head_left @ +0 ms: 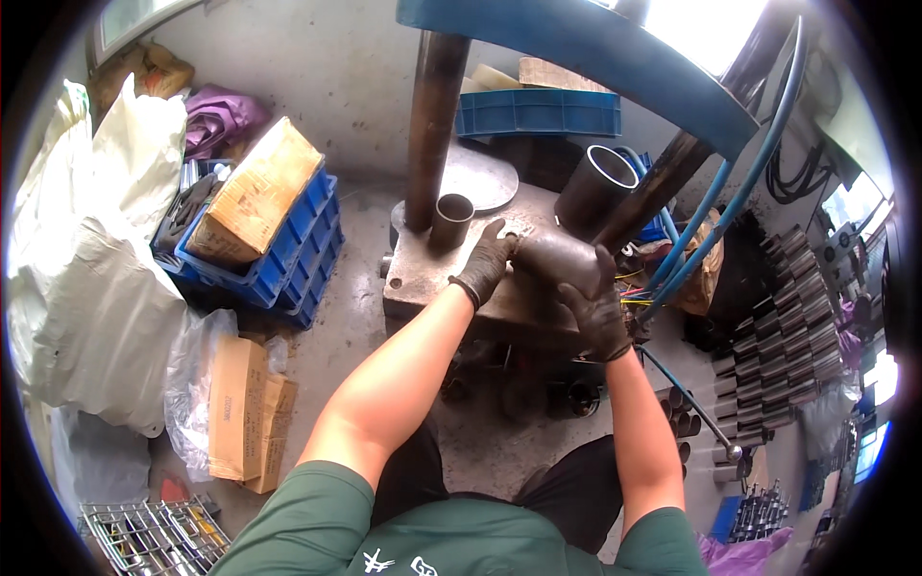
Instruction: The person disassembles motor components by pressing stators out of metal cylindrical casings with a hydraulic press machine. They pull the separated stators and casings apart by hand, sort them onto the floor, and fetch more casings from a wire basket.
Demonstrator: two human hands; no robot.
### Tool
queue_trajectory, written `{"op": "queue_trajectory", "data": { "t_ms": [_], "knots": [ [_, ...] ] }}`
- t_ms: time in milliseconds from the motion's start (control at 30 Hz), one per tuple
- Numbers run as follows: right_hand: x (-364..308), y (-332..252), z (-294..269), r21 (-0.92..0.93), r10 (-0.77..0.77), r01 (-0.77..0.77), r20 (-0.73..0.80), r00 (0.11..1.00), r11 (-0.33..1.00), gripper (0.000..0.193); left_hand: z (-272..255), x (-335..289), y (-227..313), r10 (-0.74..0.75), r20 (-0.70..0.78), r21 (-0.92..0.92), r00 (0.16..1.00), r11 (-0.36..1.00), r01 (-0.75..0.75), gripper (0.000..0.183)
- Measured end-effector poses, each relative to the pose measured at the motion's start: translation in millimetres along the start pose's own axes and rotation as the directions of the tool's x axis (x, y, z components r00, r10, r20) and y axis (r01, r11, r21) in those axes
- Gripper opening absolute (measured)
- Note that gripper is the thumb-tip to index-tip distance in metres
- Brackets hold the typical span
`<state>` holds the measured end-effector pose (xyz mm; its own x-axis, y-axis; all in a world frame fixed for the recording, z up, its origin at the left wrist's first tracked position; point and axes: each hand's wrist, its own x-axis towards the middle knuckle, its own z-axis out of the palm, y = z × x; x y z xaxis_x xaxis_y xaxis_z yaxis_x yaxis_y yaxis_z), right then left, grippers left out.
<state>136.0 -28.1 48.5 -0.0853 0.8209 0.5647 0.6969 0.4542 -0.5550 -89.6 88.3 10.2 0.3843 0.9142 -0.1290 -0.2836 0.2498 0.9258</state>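
Observation:
A dark metal cylinder (555, 256) lies tilted between my two hands, over the metal bed (413, 286) of a press-like machine. My left hand (487, 262), in a dark glove, grips its left end. My right hand (597, 312), gloved the same way, is wrapped round its right end from the near side. Just beyond my left hand, a short open metal tube (449, 223) stands upright on the bed. A wider dark tube (588, 192) stands farther back on the right. Behind the short tube rests a round metal plate (485, 182).
Thick posts (437, 125) and a blue crossbeam (576, 43) frame the bed. Blue hoses (706, 226) hang at the right, near a lever with a ball end (734, 451). Stacked metal tubes (783, 326) stand at the right; blue crates (312, 259) and cardboard boxes (237, 408) are at the left.

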Motion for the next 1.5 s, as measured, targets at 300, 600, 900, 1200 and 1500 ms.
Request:
{"op": "queue_trajectory", "data": {
  "t_ms": [300,600,900,1200,1500],
  "knots": [
    [-37.9,-5.7,-22.3,0.698,0.452,-0.416,0.146,0.88,0.583,0.094,25.5,-32.3,11.7,0.114,0.146,0.152,0.983,0.979,-0.136,0.07],
    [-39.9,18.9,-46.5,0.715,0.453,-0.438,0.188,0.872,0.545,0.104,47.0,-67.1,12.7,0.087,-0.01,0.192,0.996,0.978,-0.084,0.073],
    [-40.1,-1.9,-44.0,0.606,0.581,-0.514,0.102,0.808,0.608,0.087,30.6,-83.5,26.5,0.079,-0.253,0.112,0.964,0.992,-0.052,0.055],
    [-36.0,-1.3,-44.9,0.573,0.591,-0.614,0.258,0.765,0.544,0.048,-94.7,-82.5,45.2,0.114,-0.508,0.164,0.854,0.986,-0.034,0.047],
    [0.3,-23.5,7.7,0.005,0.026,-0.025,-0.189,0.982,1.0,0.039,-104.6,-107.8,77.3,0.206,-0.491,0.398,0.846,0.917,0.008,0.058]
  ]
}}
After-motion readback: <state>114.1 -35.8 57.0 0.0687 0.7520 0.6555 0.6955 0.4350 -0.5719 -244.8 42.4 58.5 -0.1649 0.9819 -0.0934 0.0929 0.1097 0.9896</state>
